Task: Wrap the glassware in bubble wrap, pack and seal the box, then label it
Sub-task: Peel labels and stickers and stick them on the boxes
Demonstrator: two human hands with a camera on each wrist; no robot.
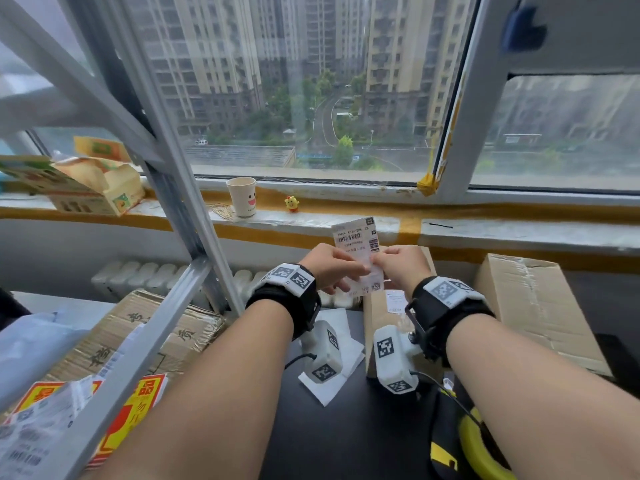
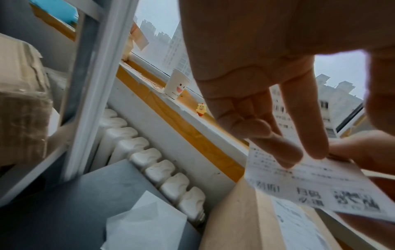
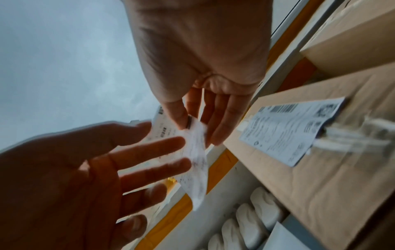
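A white printed shipping label [image 1: 356,242] is held upright in the air in front of the window sill. My left hand [image 1: 362,271] holds its left side, fingers laid along the paper [image 2: 320,186]. My right hand [image 1: 377,263] pinches its right edge between thumb and forefinger [image 3: 188,121], and the lower part of the label [image 3: 196,162] curls away there. Below the hands stands a closed brown cardboard box [image 1: 377,320] with another white label [image 3: 288,132] stuck on its top. No glassware or bubble wrap shows.
A larger taped box [image 1: 540,306] stands to the right, and flattened cartons [image 1: 138,327] lie on the left. A slanted metal frame [image 1: 180,209] crosses the left side. White backing sheets [image 1: 346,341] lie on the black table. A yellow tape dispenser [image 1: 474,455] sits near my right forearm.
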